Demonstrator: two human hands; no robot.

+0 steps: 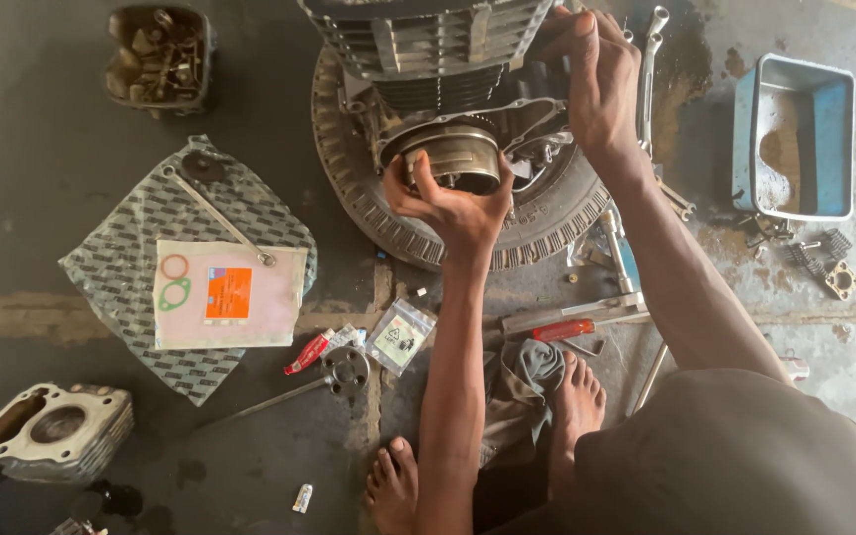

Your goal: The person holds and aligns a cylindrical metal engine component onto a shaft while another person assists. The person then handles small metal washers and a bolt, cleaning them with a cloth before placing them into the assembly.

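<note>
left hand (453, 203): mine, cupped from below around the piston (456, 157), thumb on its left side, fingers curled round the right; closed on it, not spread.
right hand (594, 74): mine, up at the right end of the finned cylinder block (428, 40), fingers bent and gripping its edge; exactly what the fingertips pinch, cannot tell.
piston: round metal, ringed, sticking out of the engine case (532, 124) toward me, just under the finned block.
engine: sits on an old tyre (378, 213) on the floor (42, 129), so it can rock.
step as I read it: block going over the piston, probably.
doing it well: keep the piston straight and centred with the left, bring the block on square with the right, no forcing; rings look like the catch point, so squeeze them in evenly.
risk: a tilted block could jam or nick a ring.
nearby left: gasket packet (230, 294) on a patterned bag, long rod (218, 216) across it, spare cylinder (47, 433) at lower left.
nearby right: red-handled screwdriver (567, 328), spanners (649, 59), blue tray (795, 134).
feet: both bare, a rag (527, 381) between them.
</note>
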